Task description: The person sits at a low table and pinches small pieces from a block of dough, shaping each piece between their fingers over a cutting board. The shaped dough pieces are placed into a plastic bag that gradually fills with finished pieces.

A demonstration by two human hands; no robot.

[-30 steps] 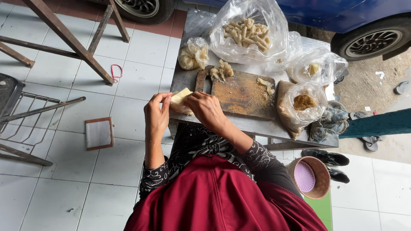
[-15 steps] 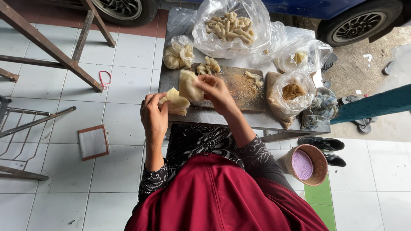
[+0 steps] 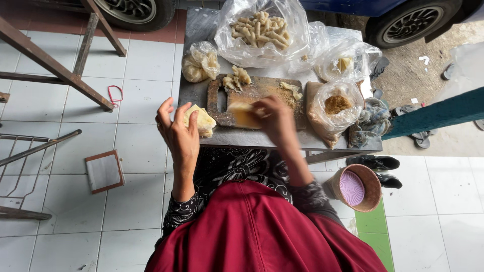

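Note:
My left hand (image 3: 180, 132) holds a pale yellow lump of dough (image 3: 201, 121) at the near left corner of a small grey table (image 3: 201, 30). My right hand (image 3: 274, 120), blurred by motion, presses a flat yellow piece of dough (image 3: 243, 114) onto a brown wooden board (image 3: 262, 89) dusted with crumbs. Small dough pieces (image 3: 237, 78) lie at the board's far edge.
A large clear bag of finger-shaped snacks (image 3: 260, 27) sits at the table's back, a small bag of dough (image 3: 199, 63) to its left, a bag of brown crumbs (image 3: 337, 107) to the right. A woven basket (image 3: 355, 187) stands on the tiled floor. Wooden frame legs (image 3: 60, 65) at left.
My right hand carried a flat dough piece from my left hand down onto the board. My left hand stays put with the remaining lump.

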